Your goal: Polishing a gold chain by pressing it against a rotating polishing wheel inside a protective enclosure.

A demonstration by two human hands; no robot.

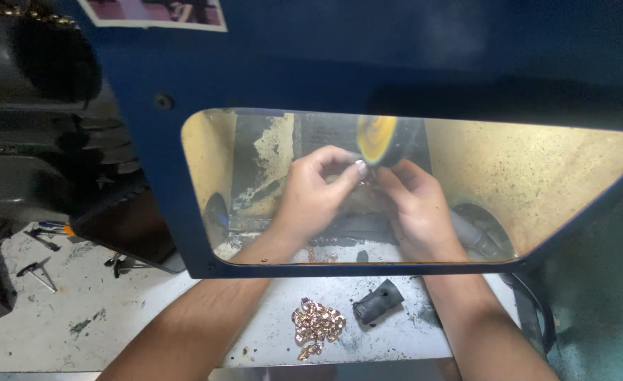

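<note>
- A blue machine guard with a clear window fills most of the view.
- Behind the window, a yellow buffing wheel.
- The left hand and right hand meet just under the wheel, fingers pinched together on a small metal piece, mostly hidden.
- On the grey bench, a black rag.
- Beside it, a pile of copper-coloured pieces.

Count, head view: two hands at one yellow buffing wheel, seen through one window in one blue guard panel. One pile of copper-coloured pieces, near centre. One black block beside it. Three hand tools, near left.
</note>
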